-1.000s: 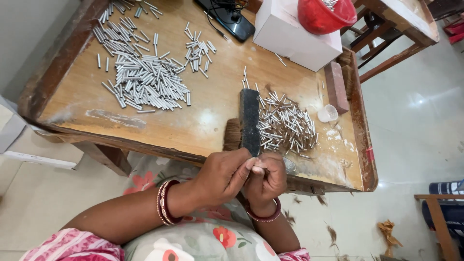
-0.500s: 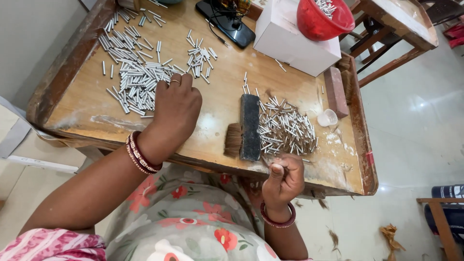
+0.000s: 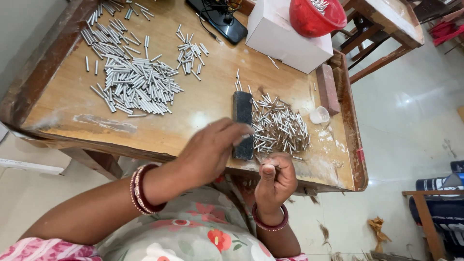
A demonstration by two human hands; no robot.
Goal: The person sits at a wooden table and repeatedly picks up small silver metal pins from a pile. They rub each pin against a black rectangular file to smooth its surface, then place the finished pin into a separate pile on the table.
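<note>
**Wooden table with metal tubes, two hands at the front edge**

A worn wooden table [image 3: 203, 111] on a pale tiled floor [image 3: 411, 121] is strewn with small metal tubes [image 3: 130, 82]. The left hand [image 3: 210, 152], spread over that heap half a second ago, is now drawn back near the dark block [image 3: 242, 123], one tube [image 3: 245, 137] pinched at its fingertips. The right hand [image 3: 276, 181] is closed in a fist, thumb up; what it holds cannot be told.

White cardboard box [image 3: 285, 36]: plain, rectangular, at the table's [image 3: 193, 111] far edge, toward its right corner. Black phone [image 3: 223, 21], screen dark, lies flat just left of the box, cable attached. No labels or signs visible.
</note>
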